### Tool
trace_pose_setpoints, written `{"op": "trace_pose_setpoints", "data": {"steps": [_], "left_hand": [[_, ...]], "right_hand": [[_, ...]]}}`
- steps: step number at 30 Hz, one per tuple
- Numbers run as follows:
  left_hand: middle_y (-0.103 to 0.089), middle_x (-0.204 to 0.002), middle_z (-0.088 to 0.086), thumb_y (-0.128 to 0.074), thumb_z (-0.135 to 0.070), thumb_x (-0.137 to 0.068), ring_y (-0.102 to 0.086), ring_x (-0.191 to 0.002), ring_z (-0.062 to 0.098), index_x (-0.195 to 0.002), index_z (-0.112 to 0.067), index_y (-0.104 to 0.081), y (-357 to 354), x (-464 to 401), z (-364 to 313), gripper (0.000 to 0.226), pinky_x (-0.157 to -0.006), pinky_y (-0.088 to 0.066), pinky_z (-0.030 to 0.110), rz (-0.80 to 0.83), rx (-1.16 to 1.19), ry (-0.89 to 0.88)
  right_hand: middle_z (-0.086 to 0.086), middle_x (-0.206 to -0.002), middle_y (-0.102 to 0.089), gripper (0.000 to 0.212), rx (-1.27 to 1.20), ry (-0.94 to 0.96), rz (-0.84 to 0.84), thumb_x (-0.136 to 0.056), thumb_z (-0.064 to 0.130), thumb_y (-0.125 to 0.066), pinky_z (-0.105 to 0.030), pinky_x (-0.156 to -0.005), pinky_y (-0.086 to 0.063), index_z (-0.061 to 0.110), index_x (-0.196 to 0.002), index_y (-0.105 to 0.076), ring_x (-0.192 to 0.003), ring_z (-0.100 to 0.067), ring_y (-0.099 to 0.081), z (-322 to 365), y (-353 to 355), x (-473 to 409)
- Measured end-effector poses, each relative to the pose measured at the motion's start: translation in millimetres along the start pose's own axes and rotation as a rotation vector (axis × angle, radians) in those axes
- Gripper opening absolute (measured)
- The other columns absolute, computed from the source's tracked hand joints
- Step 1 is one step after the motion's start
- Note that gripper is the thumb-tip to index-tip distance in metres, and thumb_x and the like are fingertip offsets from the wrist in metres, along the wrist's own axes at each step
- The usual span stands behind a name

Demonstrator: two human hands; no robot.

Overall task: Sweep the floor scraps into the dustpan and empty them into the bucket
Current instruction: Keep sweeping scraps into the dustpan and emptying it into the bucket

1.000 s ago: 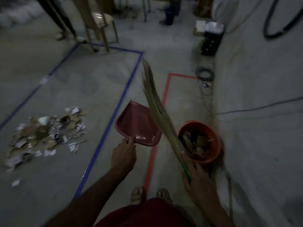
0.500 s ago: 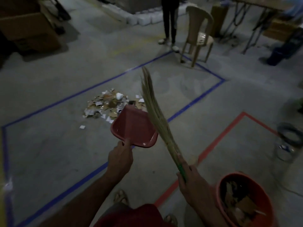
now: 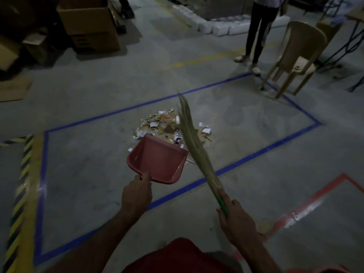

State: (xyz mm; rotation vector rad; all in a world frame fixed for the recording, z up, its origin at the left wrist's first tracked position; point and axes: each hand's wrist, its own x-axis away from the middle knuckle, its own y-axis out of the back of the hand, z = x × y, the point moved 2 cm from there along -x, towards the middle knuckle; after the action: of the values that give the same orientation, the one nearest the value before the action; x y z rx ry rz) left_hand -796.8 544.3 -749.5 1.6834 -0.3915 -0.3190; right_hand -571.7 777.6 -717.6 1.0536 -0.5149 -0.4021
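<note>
— where's the dustpan (image 3: 157, 159)?
— gripped by the left hand (image 3: 136, 195), above the floor scraps (image 3: 167, 127) inside the blue tape (image 3: 256, 154).
— and the right hand (image 3: 235, 221)?
— wrapped round the broom (image 3: 194, 146) handle — bristles up.

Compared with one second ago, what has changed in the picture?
The view turned left: the bucket has left the frame, and the scrap pile now lies straight ahead, past the dustpan. Unchanged: left hand grips the dustpan, right hand the broom; the dustpan stays empty.
</note>
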Motion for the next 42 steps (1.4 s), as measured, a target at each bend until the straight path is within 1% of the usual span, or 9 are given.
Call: {"op": "trace_pose_setpoints", "data": {"steps": [9,16,22,26,28,31,34,37,42], "left_hand": [[-0.058,-0.091,0.013,-0.058,-0.024,-0.093,-0.061,-0.070,0.036,-0.116,-0.015,-0.054,-11.1,-62.5,93.8,0.025,-0.058,-0.045,0.037,0.073,0.077,0.176],[-0.057,-0.095,0.014,-0.055,-0.025,-0.095,-0.061,-0.076,0.038,-0.121,-0.016,-0.054,-42.8,-122.6,150.7,0.027,-0.062,-0.048,0.039,0.140,0.095,0.352],[-0.058,-0.094,0.013,-0.055,-0.027,-0.096,-0.062,-0.080,0.037,-0.124,-0.022,-0.052,-81.3,-196.3,195.5,0.028,-0.062,-0.047,0.040,0.209,0.069,0.506],[-0.058,-0.094,0.014,-0.053,-0.027,-0.098,-0.061,-0.077,0.040,-0.123,-0.022,-0.049,-131.2,-252.7,217.3,0.025,-0.061,-0.048,0.042,0.238,0.104,0.570],[-0.058,-0.097,0.014,-0.054,-0.026,-0.098,-0.062,-0.079,0.040,-0.124,-0.023,-0.050,-161.5,-279.0,225.9,0.026,-0.063,-0.051,0.047,0.248,0.110,0.580],[-0.057,-0.099,0.011,-0.052,-0.026,-0.099,-0.061,-0.081,0.036,-0.127,-0.025,-0.048,-212.6,-312.6,240.5,0.028,-0.065,-0.051,0.046,0.266,0.135,0.582],[-0.058,-0.101,0.010,-0.049,-0.027,-0.100,-0.060,-0.086,0.036,-0.126,-0.026,-0.047,-275.3,-341.6,257.9,0.026,-0.067,-0.050,0.047,0.327,0.129,0.536],[-0.058,-0.107,0.018,-0.049,-0.028,-0.100,-0.060,-0.091,0.045,-0.129,-0.023,-0.047,-335.3,-366.3,273.1,0.030,-0.072,-0.050,0.049,0.396,0.118,0.542],[-0.060,-0.114,0.021,-0.051,-0.030,-0.098,-0.061,-0.095,0.044,-0.133,-0.022,-0.046,-383.8,-410.2,278.5,0.036,-0.074,-0.051,0.049,0.486,0.103,0.465]], "right_hand": [[0.000,-0.092,-0.045,0.072,0.103,0.099,0.197,-0.099,0.040,-0.049,-0.032,-0.056,-0.043,0.042,-0.157,-0.007,-0.070,-0.019,-0.051,67.3,-41.6,-106.9],[-0.004,-0.106,-0.052,0.065,0.111,0.134,0.385,-0.101,0.037,-0.045,-0.034,-0.067,-0.045,0.040,-0.156,-0.011,-0.090,-0.024,-0.058,106.5,-96.4,-239.7],[-0.012,-0.121,-0.053,0.064,0.088,0.120,0.628,-0.101,0.037,-0.043,-0.040,-0.076,-0.048,0.040,-0.156,-0.012,-0.099,-0.032,-0.060,147.6,-181.5,-367.0],[-0.014,-0.152,-0.037,0.069,0.079,0.201,0.749,-0.099,0.026,-0.048,-0.046,-0.089,-0.050,0.039,-0.157,-0.014,-0.119,-0.040,-0.055,176.5,-265.8,-440.0],[-0.025,-0.148,-0.038,0.073,0.148,0.243,0.815,-0.098,0.022,-0.049,-0.051,-0.096,-0.047,0.039,-0.157,-0.010,-0.122,-0.045,-0.051,190.1,-309.3,-476.1],[-0.020,-0.137,-0.046,0.065,0.222,0.242,0.913,-0.100,0.023,-0.046,-0.048,-0.096,-0.041,0.035,-0.157,-0.017,-0.122,-0.044,-0.049,208.3,-368.8,-531.9],[-0.017,-0.130,-0.056,0.057,0.147,0.138,0.891,-0.099,0.019,-0.047,-0.044,-0.084,-0.043,0.028,-0.153,-0.031,-0.115,-0.042,-0.056,207.9,-435.5,-583.9],[-0.014,-0.121,-0.061,0.058,-0.003,-0.071,0.848,-0.093,0.023,-0.049,-0.042,-0.087,-0.050,0.028,-0.149,-0.036,-0.108,-0.039,-0.061,168.7,-492.8,-617.5],[-0.011,-0.109,-0.064,0.064,-0.152,-0.346,0.628,-0.093,0.033,-0.054,-0.043,-0.082,-0.053,0.033,-0.151,-0.027,-0.094,-0.031,-0.063,84.4,-469.0,-620.6]]}}
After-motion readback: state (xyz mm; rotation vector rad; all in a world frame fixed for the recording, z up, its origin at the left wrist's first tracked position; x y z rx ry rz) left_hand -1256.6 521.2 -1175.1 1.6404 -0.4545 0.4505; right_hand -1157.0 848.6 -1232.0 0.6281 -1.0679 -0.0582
